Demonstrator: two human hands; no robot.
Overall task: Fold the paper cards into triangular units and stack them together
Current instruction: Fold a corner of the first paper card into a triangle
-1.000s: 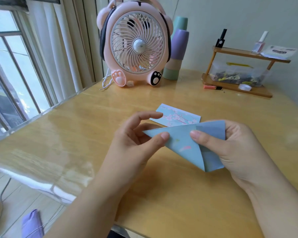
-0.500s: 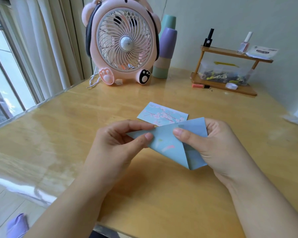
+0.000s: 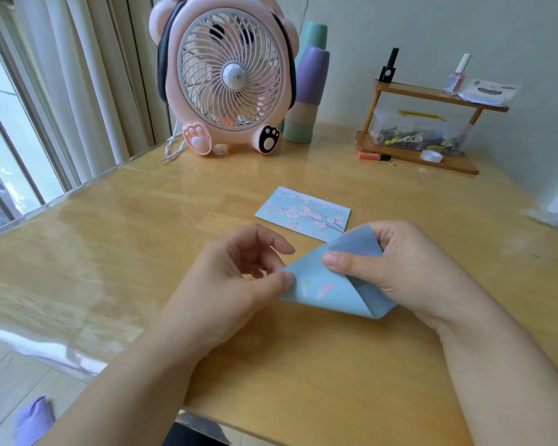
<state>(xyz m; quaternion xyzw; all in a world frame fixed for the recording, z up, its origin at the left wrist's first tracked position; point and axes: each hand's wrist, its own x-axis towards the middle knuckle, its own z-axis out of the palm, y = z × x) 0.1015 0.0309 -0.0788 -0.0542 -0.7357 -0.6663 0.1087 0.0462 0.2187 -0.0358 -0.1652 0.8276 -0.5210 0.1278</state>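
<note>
The person is holding a blue paper card (image 3: 329, 284) just above the desk (image 3: 303, 365), over the middle of its near half, and is bending it into a fold. The right hand (image 3: 409, 268) is pinching the card's right part: the thumb (image 3: 342, 263) is lying across the top face while the other fingers are curling behind, out of sight. This grip appears to be serving as the anchor, keeping the upper flap (image 3: 358, 239) raised and the rounded bottom corner from springing flat.

The left hand (image 3: 232, 278) is gripping the card's left tip, with the thumb on the edge; the index finger is arching above it, and whether it is pressing the paper from behind cannot be told. Judging by the pose, this hand is steering the left point toward alignment before any crease is pressed.

The lower edge of the card is curving, not creased, so the fold is judged incomplete.

A second card (image 3: 303, 212), printed with pink blossom, is lying flat on the desk just beyond the hands, toward the centre, apparently waiting its turn within easy reach. No finished triangular unit is visible.

Along the far edge a pink fan (image 3: 229, 75), stacked cups (image 3: 306, 94) and a wooden rack (image 3: 426, 123) are standing well apart from the work.
</note>
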